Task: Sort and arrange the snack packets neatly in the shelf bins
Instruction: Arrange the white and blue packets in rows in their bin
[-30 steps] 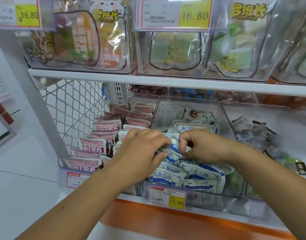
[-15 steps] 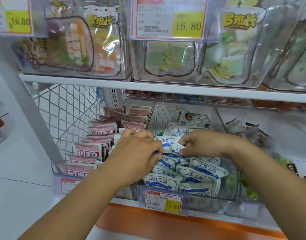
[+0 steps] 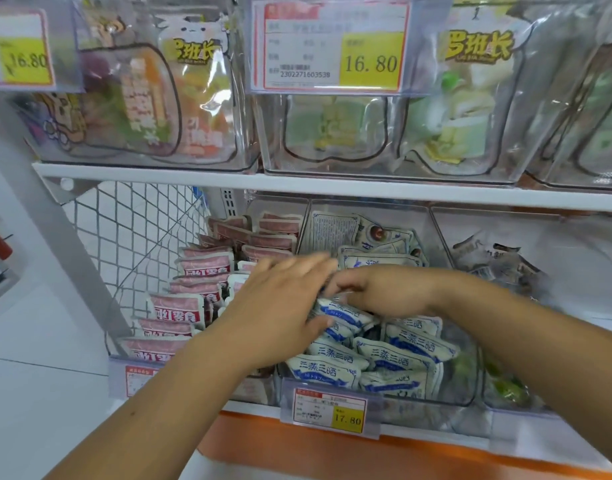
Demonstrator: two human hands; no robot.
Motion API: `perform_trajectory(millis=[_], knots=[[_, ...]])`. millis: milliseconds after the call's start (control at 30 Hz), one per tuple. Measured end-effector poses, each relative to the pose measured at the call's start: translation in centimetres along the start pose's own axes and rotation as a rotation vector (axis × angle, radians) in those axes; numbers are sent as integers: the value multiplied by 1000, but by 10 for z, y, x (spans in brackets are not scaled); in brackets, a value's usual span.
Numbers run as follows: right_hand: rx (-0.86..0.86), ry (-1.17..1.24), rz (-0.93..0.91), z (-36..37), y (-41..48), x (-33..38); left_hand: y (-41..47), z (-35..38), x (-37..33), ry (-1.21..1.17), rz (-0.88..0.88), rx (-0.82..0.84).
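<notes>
A clear middle bin holds several blue-and-white snack packets, standing in rows at the front and lying loose at the back. My left hand lies over the bin's left side, fingers stretched out and blurred, its thumb touching a packet. My right hand comes in from the right with its fingers curled down onto the top of that same packet. Several pink packets stand in rows in the left bin.
A right bin holds dark-printed packets. A white shelf board runs close above, carrying clear bins of large bags. A wire mesh panel closes the left end. A price tag hangs on the front.
The view has shifted down and closer. My left hand's fingers have stretched out and moved toward the back of the bin. My right hand stays on the packets at the bin's middle.
</notes>
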State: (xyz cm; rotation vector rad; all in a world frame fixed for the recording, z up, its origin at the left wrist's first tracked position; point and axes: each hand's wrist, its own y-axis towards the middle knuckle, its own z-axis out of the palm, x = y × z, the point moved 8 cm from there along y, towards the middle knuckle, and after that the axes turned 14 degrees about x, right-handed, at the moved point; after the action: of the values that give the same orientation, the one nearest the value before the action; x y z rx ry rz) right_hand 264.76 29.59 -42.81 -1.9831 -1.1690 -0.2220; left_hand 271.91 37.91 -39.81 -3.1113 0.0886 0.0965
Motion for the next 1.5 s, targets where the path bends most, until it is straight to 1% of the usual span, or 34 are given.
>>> perform_trajectory(millis=[33, 133, 167, 233, 300, 367, 433, 533, 600, 633, 700, 767, 800, 867, 900, 933, 967, 1033, 1100, 1167, 1233, 1300, 1400, 1433, 1500], knots=[[-41, 7, 10, -10, -7, -3, 3, 2, 0, 26, 17, 32], [-315, 4, 58, -53, -27, -19, 6, 7, 2, 71, 34, 73], [-337, 0, 83, -59, -26, -24, 6, 7, 3, 65, 31, 78], [-269, -53, 116, -54, -11, -26, 5, 9, 3, 46, 20, 73], [-196, -193, 144, -40, 10, -23, 5, 10, 5, 45, 8, 64], [-186, -289, 139, -31, 25, -17, 5, 11, 6, 48, -3, 69], [-178, -243, 94, -29, 25, -16, 5, 10, 5, 35, 0, 73], [-94, -215, 16, -20, 12, -16, 7, 9, 3, -51, -8, 121], [-39, -215, 26, -17, 0, -20, 11, 9, 1, -38, 3, 130], [-55, -173, 45, -23, -6, -25, 12, 8, 0, -23, 6, 128], [-181, -111, 96, -46, -19, -37, 13, 8, 2, -6, -1, 126], [-277, -141, 177, -63, -27, -49, 13, 8, 1, -3, -6, 119], [-254, -181, 211, -61, -24, -52, 12, 9, 1, 2, -8, 114], [-151, -286, 258, -45, -13, -53, 12, 9, 0, -4, -14, 105], [-140, -309, 268, -40, -8, -52, 11, 10, 0, -13, -20, 105], [-174, -297, 256, -39, -8, -50, 11, 10, 0, -21, -26, 108], [-251, -231, 226, -44, -13, -48, 10, 10, 0, -23, -28, 106], [-467, -30, 148, -61, -34, -45, 9, 10, 1, -26, -34, 90], [-666, 72, 79, -69, -60, -42, 9, 9, 1, -39, -35, 69], [-818, 176, -41, -65, -83, -37, 7, 7, 0, -79, -24, 38], [-922, 281, -124, -59, -101, -32, 2, 3, -1, -163, -15, -19], [-963, 396, -175, -53, -110, -31, -5, -6, -4, -251, -7, -104], [-879, 559, -238, -42, -104, -30, -12, -17, -9, -548, 31, -207], [-845, 585, -246, -37, -100, -30, -13, -18, -11, -625, 48, -224], [-812, 643, -234, -28, -96, -31, -16, -19, -19, -690, 83, -205]])
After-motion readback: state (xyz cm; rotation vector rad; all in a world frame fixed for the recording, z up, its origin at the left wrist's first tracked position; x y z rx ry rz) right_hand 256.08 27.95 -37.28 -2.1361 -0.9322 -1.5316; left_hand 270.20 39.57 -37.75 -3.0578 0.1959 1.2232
